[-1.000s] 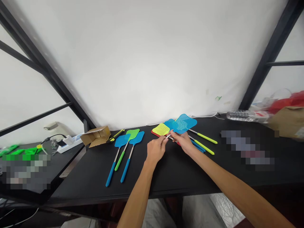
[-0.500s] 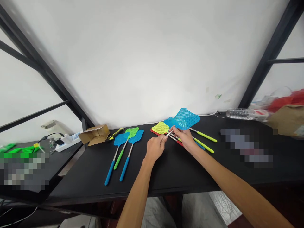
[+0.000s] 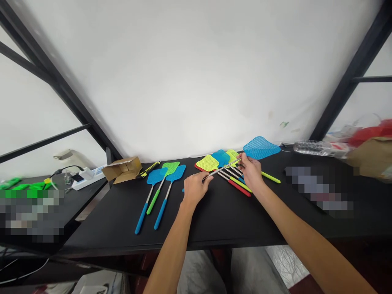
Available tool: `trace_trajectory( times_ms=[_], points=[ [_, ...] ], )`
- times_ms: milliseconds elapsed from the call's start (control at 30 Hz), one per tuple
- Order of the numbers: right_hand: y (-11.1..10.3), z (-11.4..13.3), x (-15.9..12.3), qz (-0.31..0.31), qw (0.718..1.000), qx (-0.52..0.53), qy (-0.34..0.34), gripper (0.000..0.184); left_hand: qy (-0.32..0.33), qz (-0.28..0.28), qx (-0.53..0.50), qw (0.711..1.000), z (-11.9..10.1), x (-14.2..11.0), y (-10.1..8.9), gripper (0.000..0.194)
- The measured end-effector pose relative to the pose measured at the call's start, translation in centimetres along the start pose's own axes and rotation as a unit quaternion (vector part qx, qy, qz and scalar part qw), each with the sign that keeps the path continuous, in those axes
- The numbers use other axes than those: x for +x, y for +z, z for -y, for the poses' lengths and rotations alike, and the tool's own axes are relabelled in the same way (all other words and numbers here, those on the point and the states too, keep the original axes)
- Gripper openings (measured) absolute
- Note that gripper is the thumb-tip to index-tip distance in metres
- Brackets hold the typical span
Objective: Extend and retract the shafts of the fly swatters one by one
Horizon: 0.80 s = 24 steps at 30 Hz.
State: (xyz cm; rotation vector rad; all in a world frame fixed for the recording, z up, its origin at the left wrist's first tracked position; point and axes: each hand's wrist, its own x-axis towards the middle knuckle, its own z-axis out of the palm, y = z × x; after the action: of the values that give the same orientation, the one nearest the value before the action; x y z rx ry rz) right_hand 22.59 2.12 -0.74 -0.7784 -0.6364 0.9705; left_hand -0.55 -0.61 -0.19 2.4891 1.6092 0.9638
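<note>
Holding swatter (image 3: 261, 148), hndl (image 3: 183, 190) mostly behind L hand (image 3: 195, 188)

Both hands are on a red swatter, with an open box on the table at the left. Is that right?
Not quite: in the head view, the swatter that the left hand and right hand hold is blue, not red. The open box is on the table at the left.

Bare tabletop (image 3: 214, 224) lies nearest; fanned swatters (image 3: 211, 162) block the back

Left: two blue swatters (image 3: 157, 176), one green swatter (image 3: 170, 168). Held: one blue swatter (image 3: 261, 148). One box (image 3: 125, 170).
</note>
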Motion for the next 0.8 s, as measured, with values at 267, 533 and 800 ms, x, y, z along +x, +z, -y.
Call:
trace_trajectory(
  times_ms=[267,533,800],
  points=[
    [1.8,-1.6,-3.2,0.264,0.946,-0.186,-0.031,0.036,0.037,-0.010,-0.016,0.999,-1.3,-0.6,-0.1,0.023],
    [1.8,-2.3,-3.1,0.244,0.943,-0.223,-0.036,0.038,0.043,0.009,-0.017,0.999,-0.9,-0.2,0.3,0.032],
    [1.5,-1.7,-2.1,0.162,0.966,-0.197,-0.047,0.041,0.027,0.018,0.025,0.999,-1.7,0.2,0.2,0.037]
  ],
)
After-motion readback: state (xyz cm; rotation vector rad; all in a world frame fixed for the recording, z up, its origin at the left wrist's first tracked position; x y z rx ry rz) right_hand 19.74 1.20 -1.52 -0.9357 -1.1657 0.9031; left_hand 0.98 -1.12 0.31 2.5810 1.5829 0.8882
